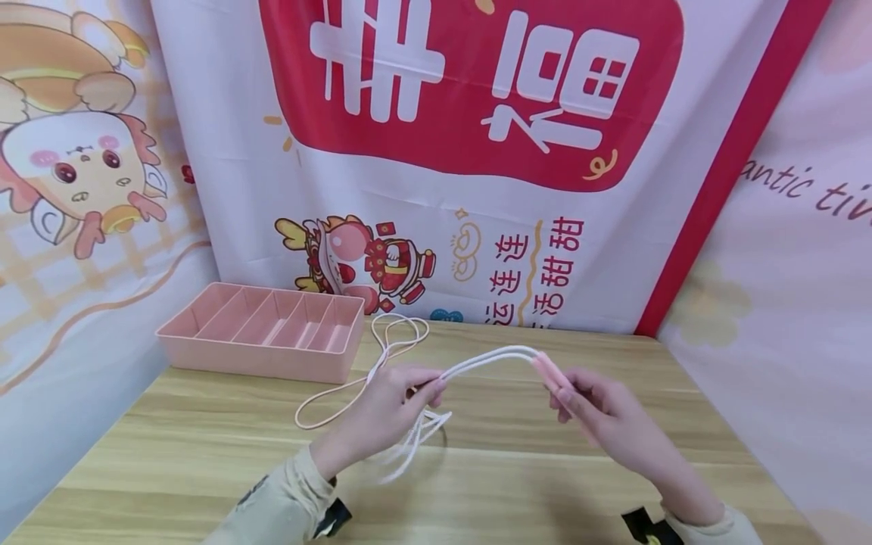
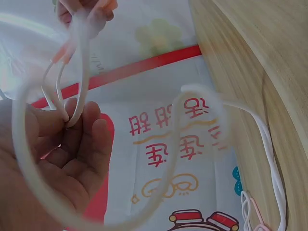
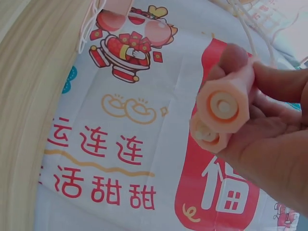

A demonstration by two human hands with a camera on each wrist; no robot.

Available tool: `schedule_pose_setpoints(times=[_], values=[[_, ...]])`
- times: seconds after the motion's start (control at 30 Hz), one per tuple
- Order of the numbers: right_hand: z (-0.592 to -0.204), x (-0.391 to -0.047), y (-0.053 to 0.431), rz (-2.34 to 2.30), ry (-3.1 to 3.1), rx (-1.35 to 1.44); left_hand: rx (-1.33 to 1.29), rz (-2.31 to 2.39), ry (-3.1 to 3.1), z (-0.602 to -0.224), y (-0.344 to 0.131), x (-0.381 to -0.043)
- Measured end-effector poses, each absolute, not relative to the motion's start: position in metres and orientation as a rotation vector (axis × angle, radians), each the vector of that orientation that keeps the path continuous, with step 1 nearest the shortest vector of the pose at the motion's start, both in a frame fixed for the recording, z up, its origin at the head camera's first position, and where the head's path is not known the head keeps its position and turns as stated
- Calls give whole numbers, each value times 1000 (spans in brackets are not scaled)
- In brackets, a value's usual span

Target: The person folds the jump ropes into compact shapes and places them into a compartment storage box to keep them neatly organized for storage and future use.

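A skipping rope with a doubled white cord (image 1: 500, 353) and two pink handles (image 1: 550, 371) is held up over the table, arching between both hands. My right hand (image 1: 606, 412) grips the handles side by side; in the right wrist view their round hollow ends (image 3: 224, 105) face the camera. With thumb and fingers, my left hand (image 1: 384, 407) pinches the doubled cord some way from the handles. Below that hand, more of the white cord (image 1: 425, 428) hangs in loose, partly blurred loops. In the left wrist view, a big cord loop (image 2: 29, 159) passes in front of the left palm.
A pink tray (image 1: 255, 359) with several compartments stands at the back left of the wooden table (image 1: 545, 484). Beside it lies a thin, pale pinkish cord (image 1: 305, 424) in loops. Printed cloth (image 1: 436, 189) hangs behind the table and at both sides.
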State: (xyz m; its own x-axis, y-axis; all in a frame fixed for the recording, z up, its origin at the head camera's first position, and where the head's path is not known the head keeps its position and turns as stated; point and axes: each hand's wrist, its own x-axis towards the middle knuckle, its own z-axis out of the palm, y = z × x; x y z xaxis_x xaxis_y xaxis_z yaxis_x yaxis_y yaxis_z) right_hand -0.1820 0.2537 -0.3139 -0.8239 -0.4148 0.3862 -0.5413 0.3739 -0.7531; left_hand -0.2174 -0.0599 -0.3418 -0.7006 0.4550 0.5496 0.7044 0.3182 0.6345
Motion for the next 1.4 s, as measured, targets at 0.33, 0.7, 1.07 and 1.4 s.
schedule_pose_setpoints(times=[0.33, 0.7, 1.07, 1.4], values=[[-310, -186, 257, 1760, -2334, 354, -987, -1303, -2402, -345, -58, -218], [-334, -190, 228, 2102, -2237, 341, -900, -1580, -2201, -354, -43, -212], [-352, -183, 199, 2371, -2161, 396, -881, -1729, -2104, -362, -31, -204], [-357, -178, 191, 2308, -2174, 379, -999, -1682, -2049, -374, -21, -197]])
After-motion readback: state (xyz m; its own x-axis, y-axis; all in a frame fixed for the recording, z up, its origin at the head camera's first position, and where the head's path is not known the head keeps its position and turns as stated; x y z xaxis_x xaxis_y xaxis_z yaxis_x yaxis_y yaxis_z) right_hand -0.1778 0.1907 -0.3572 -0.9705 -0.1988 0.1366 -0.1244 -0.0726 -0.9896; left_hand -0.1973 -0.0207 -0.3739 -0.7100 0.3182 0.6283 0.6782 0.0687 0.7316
